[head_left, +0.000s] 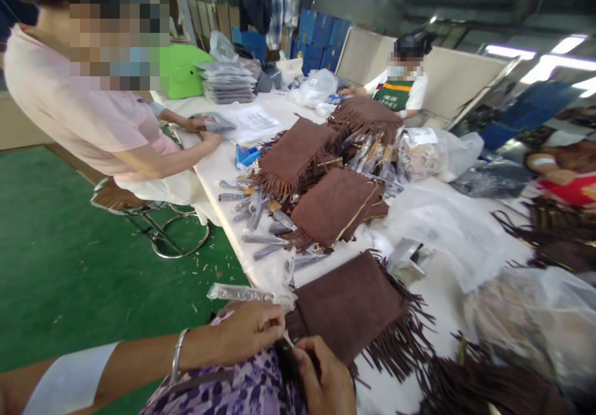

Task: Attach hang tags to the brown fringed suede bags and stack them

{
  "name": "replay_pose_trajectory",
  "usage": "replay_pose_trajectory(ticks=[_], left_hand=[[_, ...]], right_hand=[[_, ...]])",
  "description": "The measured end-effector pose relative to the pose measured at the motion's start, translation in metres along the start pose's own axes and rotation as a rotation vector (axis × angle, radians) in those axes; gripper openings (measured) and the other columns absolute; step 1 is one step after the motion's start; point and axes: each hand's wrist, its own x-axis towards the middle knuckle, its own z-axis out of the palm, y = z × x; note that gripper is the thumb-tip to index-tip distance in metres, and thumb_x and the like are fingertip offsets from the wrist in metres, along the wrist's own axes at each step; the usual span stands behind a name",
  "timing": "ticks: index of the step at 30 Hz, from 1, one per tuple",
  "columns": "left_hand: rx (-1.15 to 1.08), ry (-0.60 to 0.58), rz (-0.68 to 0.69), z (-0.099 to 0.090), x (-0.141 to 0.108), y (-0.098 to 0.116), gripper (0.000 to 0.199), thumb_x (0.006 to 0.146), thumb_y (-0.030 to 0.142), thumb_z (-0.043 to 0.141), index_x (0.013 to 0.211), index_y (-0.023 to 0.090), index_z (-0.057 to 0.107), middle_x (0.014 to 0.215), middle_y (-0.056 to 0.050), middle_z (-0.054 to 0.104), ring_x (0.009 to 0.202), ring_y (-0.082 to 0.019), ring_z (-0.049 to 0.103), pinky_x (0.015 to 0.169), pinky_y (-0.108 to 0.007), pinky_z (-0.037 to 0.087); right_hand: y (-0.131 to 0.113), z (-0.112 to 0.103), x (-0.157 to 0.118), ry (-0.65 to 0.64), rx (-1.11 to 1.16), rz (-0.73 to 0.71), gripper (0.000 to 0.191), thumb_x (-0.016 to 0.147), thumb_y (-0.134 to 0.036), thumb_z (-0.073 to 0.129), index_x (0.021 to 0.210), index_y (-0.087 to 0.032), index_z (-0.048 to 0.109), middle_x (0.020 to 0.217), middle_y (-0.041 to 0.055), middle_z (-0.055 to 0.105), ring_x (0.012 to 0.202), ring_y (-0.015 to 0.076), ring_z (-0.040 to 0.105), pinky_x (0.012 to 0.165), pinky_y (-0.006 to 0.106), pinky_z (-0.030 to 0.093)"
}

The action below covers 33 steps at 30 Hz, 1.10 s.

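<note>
At the near edge of the table, my left hand (251,333) is closed, its fingers pinched on a thin pale strip (289,339). My right hand (325,374) is closed too, thumb and finger at the strip's lower end. Beside both hands lies a flat brown fringed bag (351,306), its fringe spread to the right. A narrow clear plastic sleeve (242,293) sticks out just above my left hand; whether my fingers touch it is unclear. Below the hands is purple patterned cloth (223,387).
Brown fringed bags (333,207) with plastic-wrapped straps are piled on the white table (223,216). Clear plastic bags (447,223) lie on the right. One person (84,105) sits at left, another (400,89) at the back, and a third person's arm (554,170) shows at right.
</note>
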Motion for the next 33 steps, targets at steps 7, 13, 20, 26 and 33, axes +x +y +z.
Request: replay_pose_trajectory(ticks=[7,13,20,26,33], left_hand=[[0.666,0.157,0.081,-0.002,0.044,-0.011,0.026,0.087,0.034,0.063,0.103,0.015,0.058,0.108,-0.013,0.06,0.104,-0.031,0.052,0.09,-0.042,0.044],[0.592,0.015,0.128,-0.01,0.047,-0.027,0.011,0.089,0.019,0.051,0.098,0.019,0.058,0.091,-0.007,0.064,0.089,-0.024,0.059,0.081,-0.034,0.047],[0.418,0.015,0.076,-0.02,0.04,-0.04,0.015,0.078,0.013,0.05,0.09,0.02,0.056,0.095,-0.006,0.064,0.087,-0.022,0.061,0.075,-0.03,0.047],[-0.328,-0.21,-0.266,-0.013,0.039,-0.044,0.02,0.088,0.035,0.049,0.101,0.021,0.054,0.074,0.0,0.064,0.06,-0.016,0.061,0.053,-0.022,0.043],[-0.335,-0.042,-0.293,-0.012,0.036,-0.043,0.033,0.08,0.052,0.059,0.086,0.02,0.065,0.057,0.003,0.057,0.051,-0.013,0.051,0.049,-0.021,0.036]], right_hand=[[0.0,-0.018,0.031,0.067,-0.247,0.028,0.026,0.095,-0.046,0.044,0.088,-0.026,0.058,0.079,0.0021,0.068,0.069,0.0194,0.064,0.066,0.027,0.043],[0.001,0.004,0.05,0.047,-0.223,0.053,0.027,0.095,-0.047,0.045,0.084,-0.025,0.058,0.078,0.0015,0.068,0.07,0.0196,0.064,0.067,0.027,0.042],[0.007,0.012,0.055,0.003,-0.233,0.072,0.026,0.095,-0.043,0.046,0.093,-0.024,0.062,0.09,0.0041,0.071,0.082,0.022,0.066,0.074,0.029,0.042],[-0.011,0.02,0.058,0.012,-0.133,0.043,0.025,0.095,-0.042,0.046,0.091,-0.024,0.064,0.088,0.0031,0.071,0.079,0.0196,0.065,0.073,0.027,0.044],[0.002,0.035,0.064,0.015,-0.187,0.023,0.021,0.094,-0.039,0.048,0.089,-0.024,0.063,0.085,0.0027,0.07,0.075,0.02,0.065,0.07,0.027,0.044]])
